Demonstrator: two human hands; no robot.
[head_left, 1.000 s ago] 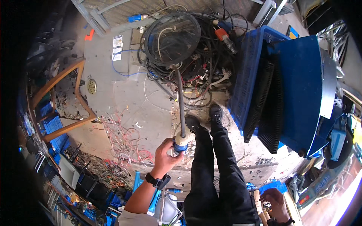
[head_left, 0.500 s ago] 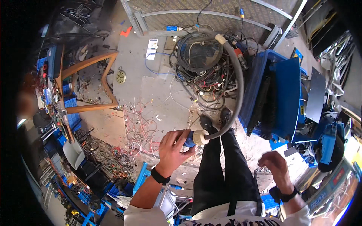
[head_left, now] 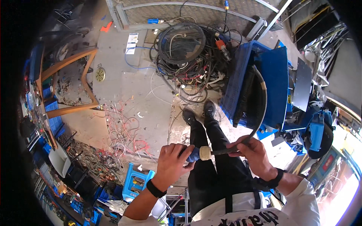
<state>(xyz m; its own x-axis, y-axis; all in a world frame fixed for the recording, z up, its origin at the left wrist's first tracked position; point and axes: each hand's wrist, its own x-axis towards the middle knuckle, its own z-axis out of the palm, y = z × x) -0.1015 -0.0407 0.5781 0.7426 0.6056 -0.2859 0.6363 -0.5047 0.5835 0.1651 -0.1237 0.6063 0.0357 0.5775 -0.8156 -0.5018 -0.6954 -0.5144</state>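
A blue plug connector [head_left: 194,154] with a cream collar [head_left: 205,153] sits in front of my legs, at the end of a thick dark cable [head_left: 261,113]. My left hand [head_left: 172,163] is closed around the blue body of the plug. Just right of the collar, my right hand [head_left: 253,155] has its fingers wrapped round the cable. From there the cable arcs up to the right, its far end over the blue crate with a pale band partway along.
A tangled heap of cables [head_left: 184,75] lies ahead, with a black round mesh piece [head_left: 181,43] on it. The blue crate [head_left: 241,79] stands to its right. A wooden frame [head_left: 71,111] leans at left; a blue stool [head_left: 136,182] stands near my left arm. Loose wires cover the floor.
My right hand has come in from the right and taken hold of the cable. The cable's arc has swung right, from over the cable heap to over the crate. My left hand keeps the plug.
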